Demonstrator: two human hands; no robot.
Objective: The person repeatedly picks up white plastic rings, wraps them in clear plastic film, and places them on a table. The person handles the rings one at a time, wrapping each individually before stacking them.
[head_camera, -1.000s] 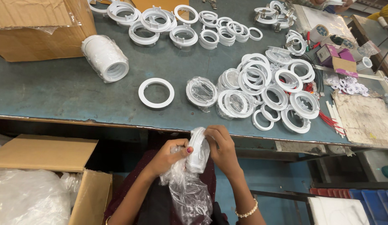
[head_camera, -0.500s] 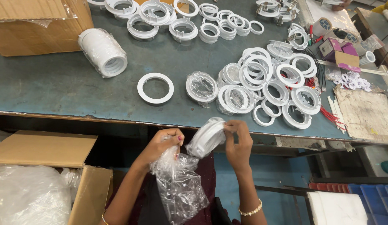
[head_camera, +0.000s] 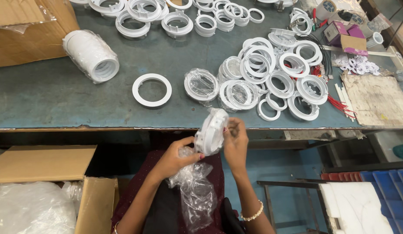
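I hold a white plastic ring [head_camera: 211,131] wrapped in clear film just below the table's front edge. My right hand [head_camera: 236,145] grips the ring's right side. My left hand [head_camera: 177,159] pinches its lower left edge together with a bunch of crumpled clear plastic bags [head_camera: 195,190] that hang down over my lap. A single bare white ring [head_camera: 152,89] lies flat on the table beyond my hands, and a bagged ring [head_camera: 201,84] lies to its right.
A heap of white rings [head_camera: 275,73] covers the green table [head_camera: 54,99] at right, more rings [head_camera: 175,17] at the back. A bagged stack of rings [head_camera: 92,55] lies beside a cardboard box [head_camera: 24,30]. An open carton [head_camera: 45,190] with plastic stands lower left.
My hands rose from my lap toward the table edge with the wrapped ring, which has turned more on edge. The view has shifted down slightly.
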